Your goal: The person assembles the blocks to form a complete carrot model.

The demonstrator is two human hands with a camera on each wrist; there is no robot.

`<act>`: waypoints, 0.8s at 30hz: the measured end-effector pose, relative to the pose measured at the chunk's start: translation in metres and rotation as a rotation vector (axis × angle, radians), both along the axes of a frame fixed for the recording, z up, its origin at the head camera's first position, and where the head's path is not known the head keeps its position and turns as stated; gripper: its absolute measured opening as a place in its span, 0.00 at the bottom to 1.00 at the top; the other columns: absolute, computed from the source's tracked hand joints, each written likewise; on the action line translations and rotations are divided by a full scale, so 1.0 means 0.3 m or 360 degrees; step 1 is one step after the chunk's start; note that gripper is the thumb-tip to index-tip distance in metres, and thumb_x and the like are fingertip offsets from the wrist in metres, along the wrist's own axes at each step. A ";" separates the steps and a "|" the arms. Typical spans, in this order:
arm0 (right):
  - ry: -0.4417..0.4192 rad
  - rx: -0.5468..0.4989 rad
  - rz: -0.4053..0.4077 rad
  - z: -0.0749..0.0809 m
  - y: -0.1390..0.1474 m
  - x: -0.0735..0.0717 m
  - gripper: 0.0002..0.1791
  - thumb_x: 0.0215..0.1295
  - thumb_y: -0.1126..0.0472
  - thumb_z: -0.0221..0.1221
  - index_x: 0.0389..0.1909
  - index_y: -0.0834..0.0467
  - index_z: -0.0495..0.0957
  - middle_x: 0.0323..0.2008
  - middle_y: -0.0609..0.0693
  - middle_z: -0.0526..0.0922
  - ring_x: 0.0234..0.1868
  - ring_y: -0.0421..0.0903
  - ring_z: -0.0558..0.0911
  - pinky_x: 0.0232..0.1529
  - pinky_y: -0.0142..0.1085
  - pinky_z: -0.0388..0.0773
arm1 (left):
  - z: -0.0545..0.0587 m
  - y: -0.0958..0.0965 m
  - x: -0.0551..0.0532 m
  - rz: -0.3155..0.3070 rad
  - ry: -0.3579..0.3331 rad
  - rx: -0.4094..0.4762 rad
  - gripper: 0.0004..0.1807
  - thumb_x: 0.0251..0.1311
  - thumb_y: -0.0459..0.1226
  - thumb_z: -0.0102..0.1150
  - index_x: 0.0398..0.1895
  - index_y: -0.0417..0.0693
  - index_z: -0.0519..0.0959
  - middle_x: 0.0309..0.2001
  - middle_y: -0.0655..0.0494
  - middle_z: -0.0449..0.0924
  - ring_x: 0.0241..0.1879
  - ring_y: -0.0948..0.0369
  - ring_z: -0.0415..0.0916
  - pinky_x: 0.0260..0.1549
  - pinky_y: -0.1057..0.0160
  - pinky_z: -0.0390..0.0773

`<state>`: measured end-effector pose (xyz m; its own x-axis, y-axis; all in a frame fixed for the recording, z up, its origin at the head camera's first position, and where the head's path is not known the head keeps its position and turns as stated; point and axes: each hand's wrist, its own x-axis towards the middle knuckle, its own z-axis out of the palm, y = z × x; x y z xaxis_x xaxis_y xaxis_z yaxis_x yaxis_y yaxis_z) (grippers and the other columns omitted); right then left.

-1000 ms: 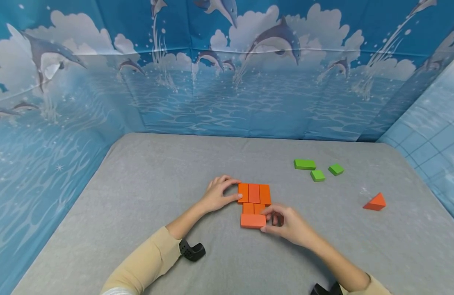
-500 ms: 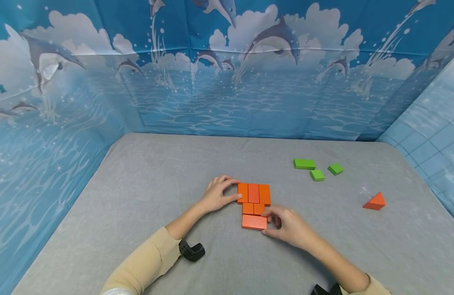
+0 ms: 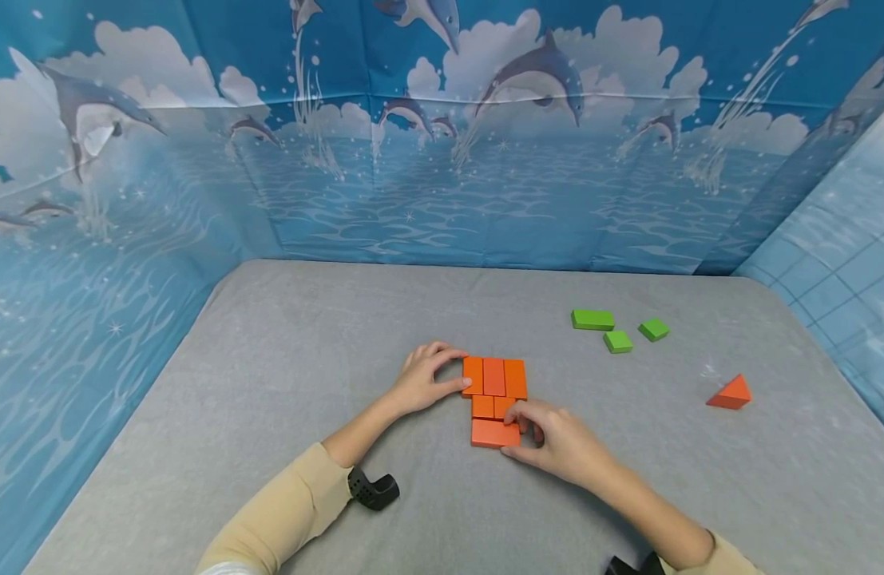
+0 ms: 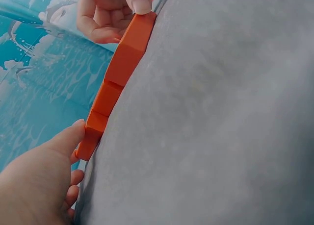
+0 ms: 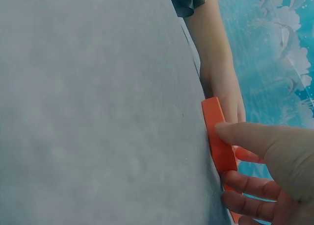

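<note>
In the head view, orange blocks lie flat and close together. Three upright ones form the far row, with two small blocks (image 3: pixel 483 406) below them. A long orange block (image 3: pixel 490 434) lies crosswise at the near end. My left hand (image 3: pixel 422 380) holds the far-left orange block (image 3: pixel 473 372) between thumb and index finger at its two ends. At the near end, my right hand (image 3: pixel 556 439) pinches the long block, thumb on its near side, index finger over its far edge. In the right wrist view, the thumb presses on the face of this long block (image 5: pixel 214 112).
Three green blocks (image 3: pixel 593 320) lie at the back right of the grey cloth (image 3: pixel 327 319). An orange triangular block (image 3: pixel 731 393) is farther right. Dolphin-printed curtains (image 3: pixel 427 192) stand behind and along the sides.
The long block has shifted slightly right and towards me. My right thumb and index finger have since slid left along it. The left hand stays on its block.
</note>
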<state>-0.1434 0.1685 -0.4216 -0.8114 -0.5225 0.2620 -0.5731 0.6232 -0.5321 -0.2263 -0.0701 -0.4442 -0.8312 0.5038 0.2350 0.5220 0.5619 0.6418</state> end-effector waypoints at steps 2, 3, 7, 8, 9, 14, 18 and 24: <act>0.0013 0.0007 -0.0008 -0.001 -0.004 0.001 0.15 0.45 0.57 0.70 0.33 0.53 0.76 0.24 0.41 0.71 0.21 0.32 0.66 0.22 0.26 0.66 | 0.000 0.000 -0.001 0.0001 -0.0002 -0.0002 0.26 0.59 0.53 0.53 0.56 0.50 0.73 0.52 0.48 0.68 0.53 0.50 0.61 0.53 0.48 0.55; 0.0017 0.0011 -0.0015 -0.001 -0.005 0.001 0.15 0.45 0.57 0.70 0.33 0.53 0.76 0.24 0.41 0.71 0.21 0.32 0.66 0.22 0.26 0.66 | 0.000 0.001 -0.002 0.0006 -0.0009 -0.0007 0.25 0.59 0.53 0.53 0.56 0.50 0.73 0.52 0.48 0.68 0.53 0.49 0.61 0.53 0.48 0.55; 0.0010 0.0017 -0.0038 -0.001 -0.008 0.002 0.14 0.45 0.57 0.70 0.32 0.52 0.76 0.24 0.40 0.71 0.21 0.32 0.66 0.22 0.26 0.66 | -0.001 0.004 -0.006 0.0024 -0.0081 -0.0041 0.24 0.58 0.49 0.57 0.57 0.51 0.73 0.54 0.48 0.67 0.56 0.50 0.60 0.55 0.47 0.54; 0.0012 0.0016 -0.0042 -0.002 -0.008 0.003 0.14 0.45 0.58 0.70 0.32 0.52 0.76 0.25 0.40 0.71 0.21 0.32 0.66 0.22 0.26 0.66 | -0.002 0.004 -0.006 0.0029 -0.0092 -0.0053 0.24 0.58 0.48 0.57 0.57 0.52 0.72 0.54 0.49 0.67 0.56 0.50 0.60 0.56 0.47 0.54; 0.0015 0.0014 -0.0046 -0.002 -0.009 0.003 0.14 0.45 0.58 0.70 0.32 0.52 0.76 0.25 0.40 0.72 0.21 0.32 0.66 0.22 0.26 0.66 | -0.001 0.005 -0.006 0.0033 -0.0097 -0.0067 0.24 0.58 0.48 0.58 0.57 0.53 0.72 0.54 0.50 0.67 0.56 0.51 0.60 0.56 0.48 0.54; 0.0037 0.0001 -0.0060 -0.004 -0.009 0.004 0.14 0.45 0.58 0.70 0.31 0.52 0.76 0.25 0.39 0.72 0.21 0.33 0.67 0.22 0.26 0.66 | 0.002 0.005 -0.006 0.0041 -0.0102 -0.0078 0.24 0.57 0.48 0.58 0.57 0.54 0.72 0.54 0.51 0.68 0.56 0.52 0.60 0.56 0.49 0.55; 0.0027 0.0007 -0.0078 -0.004 -0.011 0.004 0.14 0.45 0.58 0.70 0.31 0.52 0.76 0.26 0.39 0.73 0.22 0.33 0.67 0.22 0.26 0.66 | 0.004 0.005 -0.004 0.0038 -0.0100 -0.0063 0.24 0.57 0.48 0.58 0.57 0.54 0.73 0.54 0.51 0.68 0.56 0.51 0.60 0.56 0.49 0.55; 0.0009 0.0026 -0.0108 -0.004 -0.013 0.003 0.13 0.46 0.58 0.69 0.32 0.52 0.76 0.27 0.39 0.73 0.22 0.33 0.67 0.23 0.26 0.66 | 0.005 0.004 -0.003 0.0038 -0.0098 -0.0061 0.24 0.57 0.48 0.58 0.57 0.54 0.73 0.54 0.50 0.68 0.55 0.51 0.60 0.55 0.49 0.55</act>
<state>-0.1426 0.1645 -0.4229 -0.8435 -0.4708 0.2585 -0.5324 0.6691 -0.5185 -0.2273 -0.0689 -0.4428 -0.8555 0.4913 0.1636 0.4682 0.5986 0.6500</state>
